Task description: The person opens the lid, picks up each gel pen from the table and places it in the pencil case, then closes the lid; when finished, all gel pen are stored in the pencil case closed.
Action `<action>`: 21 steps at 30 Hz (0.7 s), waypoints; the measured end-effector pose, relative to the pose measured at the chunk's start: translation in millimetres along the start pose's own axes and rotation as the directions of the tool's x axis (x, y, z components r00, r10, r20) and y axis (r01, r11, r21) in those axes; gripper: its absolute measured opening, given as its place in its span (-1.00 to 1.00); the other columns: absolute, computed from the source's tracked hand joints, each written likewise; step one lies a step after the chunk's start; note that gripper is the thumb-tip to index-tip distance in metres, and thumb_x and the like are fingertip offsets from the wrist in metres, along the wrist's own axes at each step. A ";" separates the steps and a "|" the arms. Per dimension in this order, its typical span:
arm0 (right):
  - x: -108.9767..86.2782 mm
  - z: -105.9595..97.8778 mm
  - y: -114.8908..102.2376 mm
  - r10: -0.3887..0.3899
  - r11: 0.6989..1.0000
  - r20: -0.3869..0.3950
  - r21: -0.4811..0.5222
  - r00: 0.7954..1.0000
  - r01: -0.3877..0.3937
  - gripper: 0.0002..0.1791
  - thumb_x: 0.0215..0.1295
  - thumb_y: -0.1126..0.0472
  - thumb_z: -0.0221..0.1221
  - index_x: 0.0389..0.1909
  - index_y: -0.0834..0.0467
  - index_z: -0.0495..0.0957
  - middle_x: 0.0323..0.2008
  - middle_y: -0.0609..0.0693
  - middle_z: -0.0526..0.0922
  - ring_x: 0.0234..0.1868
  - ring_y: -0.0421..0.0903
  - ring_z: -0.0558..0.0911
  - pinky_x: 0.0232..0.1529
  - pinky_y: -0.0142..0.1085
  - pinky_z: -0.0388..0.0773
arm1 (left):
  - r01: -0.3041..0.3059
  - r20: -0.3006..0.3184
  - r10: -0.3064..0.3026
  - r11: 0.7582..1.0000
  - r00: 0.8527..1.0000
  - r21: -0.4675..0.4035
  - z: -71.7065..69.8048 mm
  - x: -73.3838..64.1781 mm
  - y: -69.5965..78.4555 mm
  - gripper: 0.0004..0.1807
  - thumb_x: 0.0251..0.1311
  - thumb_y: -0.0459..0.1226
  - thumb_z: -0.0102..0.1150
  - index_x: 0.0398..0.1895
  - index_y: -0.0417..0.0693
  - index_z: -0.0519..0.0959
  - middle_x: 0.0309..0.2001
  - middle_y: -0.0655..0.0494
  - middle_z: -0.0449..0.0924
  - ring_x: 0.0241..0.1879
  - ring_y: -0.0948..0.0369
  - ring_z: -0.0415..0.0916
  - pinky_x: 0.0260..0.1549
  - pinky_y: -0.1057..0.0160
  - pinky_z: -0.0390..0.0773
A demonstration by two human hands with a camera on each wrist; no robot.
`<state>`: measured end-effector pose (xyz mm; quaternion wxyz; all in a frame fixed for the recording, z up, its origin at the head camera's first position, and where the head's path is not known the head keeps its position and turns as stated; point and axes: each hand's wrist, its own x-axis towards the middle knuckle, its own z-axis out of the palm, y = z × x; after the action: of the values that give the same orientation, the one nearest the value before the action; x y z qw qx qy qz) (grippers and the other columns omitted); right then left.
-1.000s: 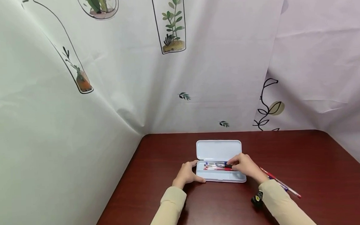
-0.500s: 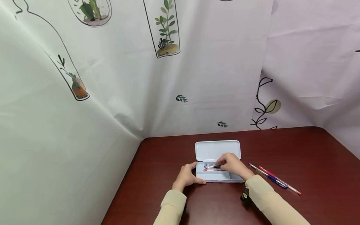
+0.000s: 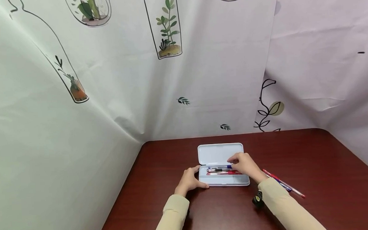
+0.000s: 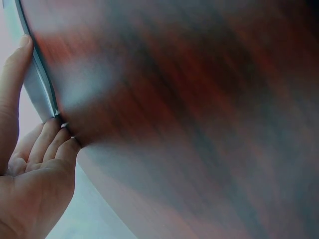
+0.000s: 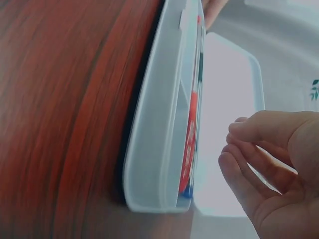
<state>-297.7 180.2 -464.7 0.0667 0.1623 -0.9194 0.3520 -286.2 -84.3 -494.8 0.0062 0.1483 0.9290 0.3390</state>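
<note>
A white pencil case (image 3: 224, 183) lies on the table with its lid (image 3: 214, 154) folded back. Inside are a red pen (image 3: 221, 173), a pen with a black grip (image 3: 218, 170) and a blue pen (image 3: 229, 166), side by side. My left hand (image 3: 187, 181) holds the case's left end, thumb at the front corner and fingers at the back. Just above the right part of the case is my right hand (image 3: 245, 165). In the right wrist view its fingers (image 5: 232, 159) are loosely bent and hold nothing, apart from the pens.
To the right of the case, another red pen (image 3: 283, 182) and a blue-capped pen (image 3: 287, 188) lie on the dark red table (image 3: 224, 211), partly behind the right forearm. A printed cloth (image 3: 201, 77) hangs behind and at both sides.
The right hand moved left with the black-grip pen, laid it in the case, let go and drew back to the right. The left hand stays on the case. The head view shifted slightly.
</note>
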 end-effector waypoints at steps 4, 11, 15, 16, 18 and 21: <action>-3.3 -6.1 7.2 0.046 0.999 0.007 0.010 0.999 -0.046 -0.80 0.09 0.41 0.27 -0.23 0.24 0.74 -0.23 0.11 0.73 -0.32 -0.10 0.60 -0.24 -0.16 0.64 | -0.008 -0.002 0.008 1.000 1.000 0.008 -0.2 -0.8 -1.0 -0.02 -0.41 -0.11 0.70 0.24 -0.21 0.51 0.12 -0.08 0.61 0.13 -0.01 0.50 0.15 0.02 0.49; -10.0 -15.6 20.0 0.064 0.998 0.010 0.015 0.998 -0.064 -0.81 0.10 0.40 0.30 -0.23 0.25 0.74 -0.28 0.09 0.72 -0.35 -0.12 0.58 -0.30 -0.23 0.63 | -0.013 -0.007 0.013 1.000 1.000 0.001 -0.7 -1.0 -0.8 -0.03 -0.40 -0.12 0.70 0.23 -0.20 0.51 0.12 -0.09 0.61 0.13 -0.02 0.51 0.14 0.02 0.50; -14.2 -21.4 23.9 0.071 0.997 0.005 0.012 0.997 -0.071 -0.81 0.08 0.41 0.29 -0.25 0.27 0.73 -0.31 0.09 0.71 -0.36 -0.11 0.58 -0.33 -0.25 0.60 | -0.009 -0.006 0.009 1.000 1.000 -0.002 -0.5 -0.5 -1.2 -0.04 -0.41 -0.12 0.70 0.22 -0.19 0.52 0.11 -0.08 0.62 0.11 -0.01 0.51 0.14 0.02 0.50; -15.3 -23.2 24.4 0.075 0.997 0.005 0.011 0.997 -0.075 -0.81 0.07 0.41 0.29 -0.25 0.27 0.73 -0.31 0.09 0.71 -0.36 -0.11 0.58 -0.33 -0.25 0.59 | -0.007 -0.006 0.007 1.000 1.000 -0.001 -0.5 -0.2 -1.2 -0.04 -0.41 -0.11 0.70 0.23 -0.18 0.52 0.11 -0.08 0.62 0.12 0.00 0.51 0.14 0.02 0.50; -17.9 -26.4 25.4 0.088 0.996 0.007 0.015 0.996 -0.088 -0.81 0.08 0.41 0.29 -0.25 0.28 0.73 -0.30 0.11 0.71 -0.35 -0.10 0.58 -0.31 -0.23 0.60 | -0.005 -0.004 0.005 1.000 1.000 -0.003 -0.9 0.0 -0.7 -0.04 -0.41 -0.12 0.70 0.22 -0.18 0.52 0.11 -0.08 0.62 0.11 0.01 0.51 0.13 0.03 0.50; -21.0 -30.8 28.4 0.104 0.995 0.010 0.013 0.995 -0.104 -0.81 0.08 0.41 0.30 -0.25 0.28 0.73 -0.30 0.11 0.72 -0.33 -0.09 0.58 -0.30 -0.22 0.60 | 0.002 0.003 -0.002 1.000 1.000 -0.010 -1.6 0.1 1.1 -0.05 -0.40 -0.12 0.70 0.23 -0.18 0.52 0.11 -0.07 0.62 0.10 0.03 0.52 0.13 0.03 0.50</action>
<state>-287.6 225.9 -464.5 0.0429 0.1165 -0.9245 0.3604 -286.1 -84.6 -492.8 0.0086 0.1479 0.9273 0.3436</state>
